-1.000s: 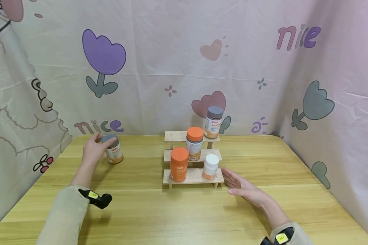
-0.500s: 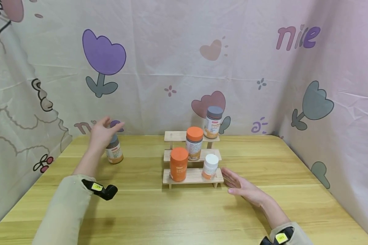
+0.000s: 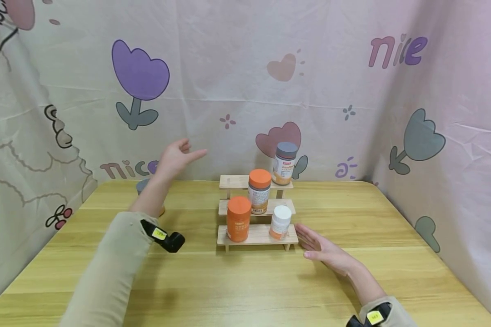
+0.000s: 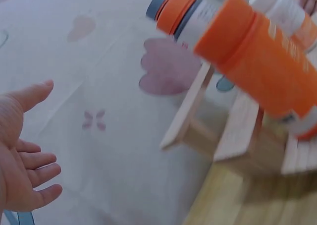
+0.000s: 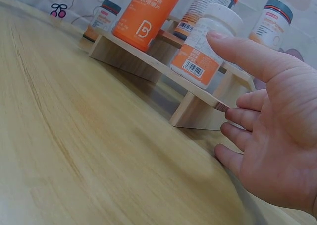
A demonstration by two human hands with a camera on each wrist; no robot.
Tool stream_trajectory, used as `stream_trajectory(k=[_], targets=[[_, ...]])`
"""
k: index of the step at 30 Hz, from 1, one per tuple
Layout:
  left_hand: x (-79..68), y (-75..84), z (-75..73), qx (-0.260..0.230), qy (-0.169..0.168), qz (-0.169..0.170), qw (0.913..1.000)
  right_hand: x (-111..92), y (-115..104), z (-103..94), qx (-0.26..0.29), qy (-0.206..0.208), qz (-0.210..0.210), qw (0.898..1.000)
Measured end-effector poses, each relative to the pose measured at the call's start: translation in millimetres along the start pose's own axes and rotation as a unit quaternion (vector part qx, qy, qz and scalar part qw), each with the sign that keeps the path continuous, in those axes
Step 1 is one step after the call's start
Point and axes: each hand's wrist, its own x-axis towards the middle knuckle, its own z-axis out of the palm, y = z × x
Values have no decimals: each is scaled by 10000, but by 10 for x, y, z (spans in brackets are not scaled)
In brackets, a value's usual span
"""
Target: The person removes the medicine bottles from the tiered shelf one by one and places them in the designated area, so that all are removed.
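Note:
My left hand (image 3: 177, 159) is raised at the back, left of a three-step wooden display rack (image 3: 233, 181); its thumb points right and it holds nothing. Behind that forearm, a grey-lidded jar (image 3: 142, 185) stands mostly hidden on the table. My right hand (image 3: 329, 254) has its fingertips right at the right end of the lowest step, fingers extended, with the thumb apart in the right wrist view. On that step stand an orange jar (image 3: 239, 220) and a small white-capped bottle (image 3: 281, 222). An orange-lidded jar (image 3: 259, 191) occupies the middle step, and another grey-lidded jar (image 3: 284, 164) the top one.
The wooden table (image 3: 237, 286) runs back to a patterned curtain (image 3: 212, 68), which also closes off both sides. A black camera (image 3: 169, 240) is strapped to the left wrist, over a beige sleeve (image 3: 110, 263).
My left hand has let go of the grey-lidded jar at the left, then risen and swung right toward the rack. That jar stays in place, and the right hand has not moved.

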Motion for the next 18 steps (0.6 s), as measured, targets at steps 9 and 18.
stream_trajectory(k=[9,18], targets=[[48,353,413,-297,-469,135,9984,-6,-6,-15,-13,14,3,10000],[64,647,801,-114,-693,306,9971,-2,-13,2,-10,-36,-20,10000]])
